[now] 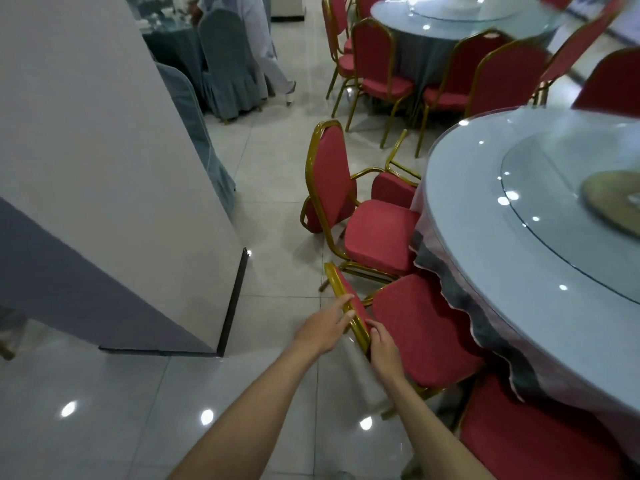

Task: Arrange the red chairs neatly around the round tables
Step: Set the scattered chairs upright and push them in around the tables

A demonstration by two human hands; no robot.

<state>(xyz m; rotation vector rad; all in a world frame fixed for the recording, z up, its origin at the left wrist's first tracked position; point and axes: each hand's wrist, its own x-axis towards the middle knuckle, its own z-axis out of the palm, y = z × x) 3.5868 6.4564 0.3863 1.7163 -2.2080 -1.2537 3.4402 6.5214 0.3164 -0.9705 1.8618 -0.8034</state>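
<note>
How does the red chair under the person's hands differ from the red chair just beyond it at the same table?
The held chair has the left hand and right hand gripping its backrest; the next chair is untouched. The held chair's seat runs under the tablecloth hem; the next chair's seat seems only to meet it. Both have red padding and gold frames, and both face the round table.
</note>
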